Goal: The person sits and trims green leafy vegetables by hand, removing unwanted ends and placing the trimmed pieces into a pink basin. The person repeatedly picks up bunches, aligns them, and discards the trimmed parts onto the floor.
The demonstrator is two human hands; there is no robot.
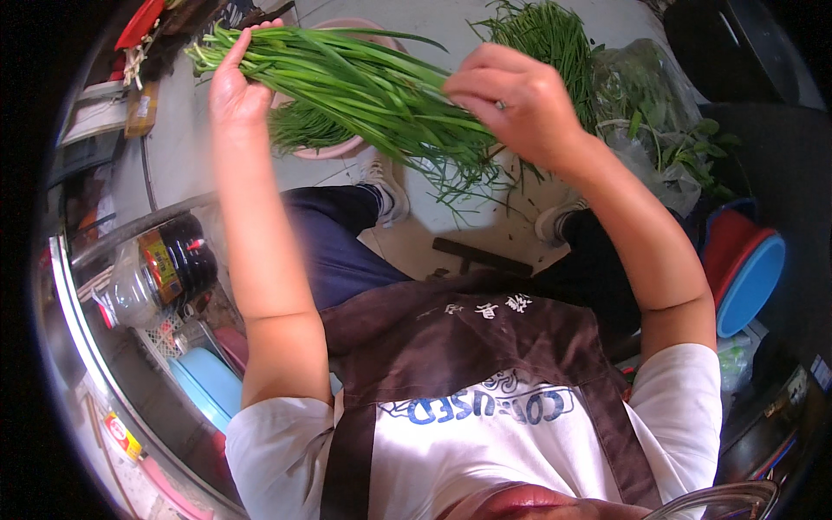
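A long bunch of green garlic chives [364,88] stretches across the upper middle of the view. My left hand [242,81] holds it near the pale root ends, thumb on top. At the leafy end, my right hand [513,104], with a ring on one finger, has its fingertips pinched at the leaves; whether a leaf is between them cannot be made out. Beneath the bunch stands a pink basin [325,153] with more cut greens [309,127] in it. A larger heap of chives [543,49] lies on the floor beyond my right hand.
Clear plastic bags with leafy greens [650,130] lie at the right, above red and blue basins [751,286]. A small wooden stool [481,257] is between the feet. At the left are a large bottle of dark liquid [188,260] and a light blue basin [208,387].
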